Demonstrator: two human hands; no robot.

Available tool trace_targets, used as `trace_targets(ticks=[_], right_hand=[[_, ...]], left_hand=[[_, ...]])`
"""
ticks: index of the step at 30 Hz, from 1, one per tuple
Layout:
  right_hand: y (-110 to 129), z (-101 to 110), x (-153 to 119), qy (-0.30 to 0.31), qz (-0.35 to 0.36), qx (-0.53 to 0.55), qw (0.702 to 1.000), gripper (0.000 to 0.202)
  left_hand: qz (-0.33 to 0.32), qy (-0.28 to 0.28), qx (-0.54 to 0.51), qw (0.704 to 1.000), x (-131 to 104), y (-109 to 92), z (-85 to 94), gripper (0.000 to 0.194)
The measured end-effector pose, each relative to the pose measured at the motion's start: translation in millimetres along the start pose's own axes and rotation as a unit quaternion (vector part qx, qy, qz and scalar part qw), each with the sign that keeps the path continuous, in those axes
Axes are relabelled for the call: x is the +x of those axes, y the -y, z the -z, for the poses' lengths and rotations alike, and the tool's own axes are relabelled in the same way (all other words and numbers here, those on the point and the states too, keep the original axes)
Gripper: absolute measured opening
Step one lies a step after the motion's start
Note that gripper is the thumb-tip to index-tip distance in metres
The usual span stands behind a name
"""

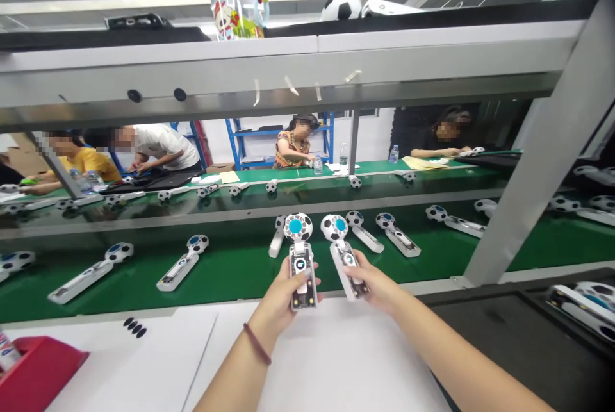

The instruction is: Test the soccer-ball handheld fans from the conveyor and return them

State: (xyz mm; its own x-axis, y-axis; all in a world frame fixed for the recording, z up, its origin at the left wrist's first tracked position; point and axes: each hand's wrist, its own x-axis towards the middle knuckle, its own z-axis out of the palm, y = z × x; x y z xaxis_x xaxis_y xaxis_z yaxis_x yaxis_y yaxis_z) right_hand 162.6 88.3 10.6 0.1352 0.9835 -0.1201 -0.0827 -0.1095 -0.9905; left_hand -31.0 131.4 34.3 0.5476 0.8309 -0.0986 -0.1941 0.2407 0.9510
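Note:
My left hand (279,293) is closed around the handle of a soccer-ball-headed device (298,228), thumb across its front. The handle casing is open, showing a circuit board and a round dark display; the ball has a blue disc. My right hand (379,280) grips a second soccer-ball-headed device (335,229) in the same way, with its open handle tilted. Both are held upright side by side, a small gap between them, above the near edge of the green conveyor belt (230,277). Just behind them, more such devices (365,232) lie on the belt.
A white work surface (346,361) lies below my hands. At the left are a red bin (43,370) and several black oval pads (134,327). A black tray (490,329) holds another device at right. A metal post (533,130) and overhead shelf (288,66) frame the space. Several people sit opposite.

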Motion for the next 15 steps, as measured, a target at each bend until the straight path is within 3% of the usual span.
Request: trace_targets(ticks=[2, 4, 9, 12, 15], right_hand=[[10.8, -2.5, -26.9, 0.035, 0.005, 0.134, 0.99, 0.05], [21.6, -10.5, -47.0, 0.048, -0.013, 0.215, 0.975, 0.044], [29.9, -39.9, -69.8, 0.069, -0.136, 0.255, 0.955, 0.048], [21.1, -50.5, -68.2, -0.001, -0.116, 0.268, 0.957, 0.052], [5.5, -50.2, -60.6, -0.107, -0.006, 0.276, 0.955, 0.048]], left_hand=[[-0.027, 0.012, -0.11, 0.993, -22.1, -3.6, 1.5, 0.05], [-0.01, 0.0, -0.14, 0.99, -37.2, -2.7, 2.8, 0.049], [0.093, -0.073, -0.126, 0.985, -56.9, 7.7, 0.2, 0.053], [0.113, -0.12, -0.085, 0.983, -62.8, 9.6, -1.7, 0.06], [0.114, -0.157, -0.053, 0.98, -64.1, 8.6, 0.9, 0.072]])
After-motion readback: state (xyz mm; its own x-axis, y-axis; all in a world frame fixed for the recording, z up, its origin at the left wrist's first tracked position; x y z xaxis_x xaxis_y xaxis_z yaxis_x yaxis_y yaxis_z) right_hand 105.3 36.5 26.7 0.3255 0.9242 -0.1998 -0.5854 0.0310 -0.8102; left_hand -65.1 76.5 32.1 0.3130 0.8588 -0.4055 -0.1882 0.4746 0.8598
